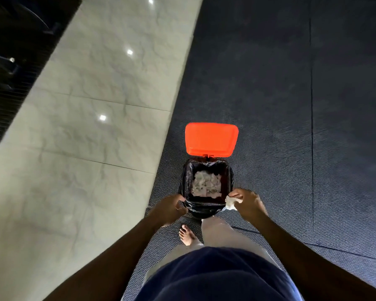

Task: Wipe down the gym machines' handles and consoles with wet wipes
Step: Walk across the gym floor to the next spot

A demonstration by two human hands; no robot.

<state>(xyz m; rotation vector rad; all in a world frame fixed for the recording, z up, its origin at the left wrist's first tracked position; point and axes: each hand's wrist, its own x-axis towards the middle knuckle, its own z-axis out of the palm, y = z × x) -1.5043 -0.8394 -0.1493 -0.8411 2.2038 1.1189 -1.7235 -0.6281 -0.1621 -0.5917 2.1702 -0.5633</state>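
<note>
A small pedal bin (pixel 206 208) lined with a black bag stands on the dark mat right in front of me, its orange lid (pixel 211 139) raised. Several crumpled white wipes (pixel 206 184) lie inside. My right hand (pixel 246 203) pinches a crumpled used wipe (pixel 231 203) at the bin's near right corner. My left hand (pixel 172 208) hovers at the near left corner, fingers loosely curled beside the bag's edge; whether it holds the bag is unclear.
Glossy pale marble tiles (pixel 91 116) run along the left of the dark textured rubber mat (pixel 291 105). A black ribbed mat (pixel 7 79) lies at the far left. My bare foot (pixel 186 234) stands just behind the bin.
</note>
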